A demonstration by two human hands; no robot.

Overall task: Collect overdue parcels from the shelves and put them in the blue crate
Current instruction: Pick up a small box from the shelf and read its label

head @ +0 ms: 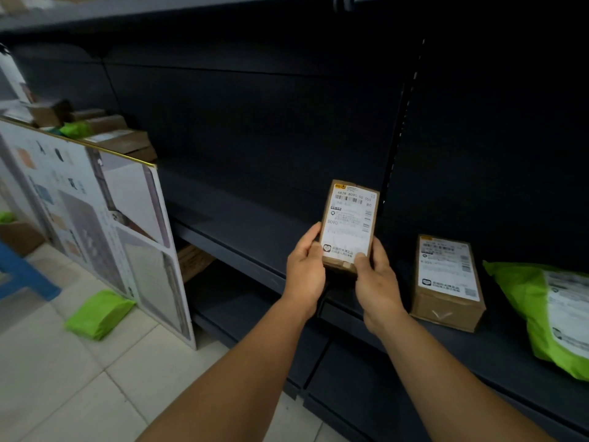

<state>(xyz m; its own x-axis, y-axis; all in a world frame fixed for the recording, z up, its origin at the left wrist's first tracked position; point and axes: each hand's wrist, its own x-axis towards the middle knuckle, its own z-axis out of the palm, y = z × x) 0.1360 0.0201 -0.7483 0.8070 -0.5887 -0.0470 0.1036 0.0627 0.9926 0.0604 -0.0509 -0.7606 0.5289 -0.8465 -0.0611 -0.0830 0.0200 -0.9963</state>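
Parcel point(349, 223), small and brown, held upright in both hands over the front lip of the dark shelf point(242, 224), label face turned to the camera. Left hand point(305, 272) wrapped round the lower left edge, right hand point(376, 282) round the lower right, thumbs lying on the label's bottom corners; both closed on the box, neither free. Long axis standing nearly vertical, tipped a little to the right, with the barcode end up and away from the wrists. Pictured lifted clear of the shelf board and not resting on it, judging by the shadowed gap under the lower end.

Seen just right of the hands on the same shelf: a second brown box point(447, 282) lying flat, and beyond it a green mailer point(548, 311) at the frame's edge. Right hand nearer to both.

Glimpsed low at far left on the tiled floor point(79, 378), a blue form point(22, 275), possibly the crate, though too blurred and cropped to call. If so, well apart from the parcel, down and to the left, on the left hand's side. Leaning between the two: a large printed board point(105, 231), with a green packet point(98, 314) on the tiles at its foot. Judged to be at the label-checking stage, with the carry leftward and downward not yet begun.
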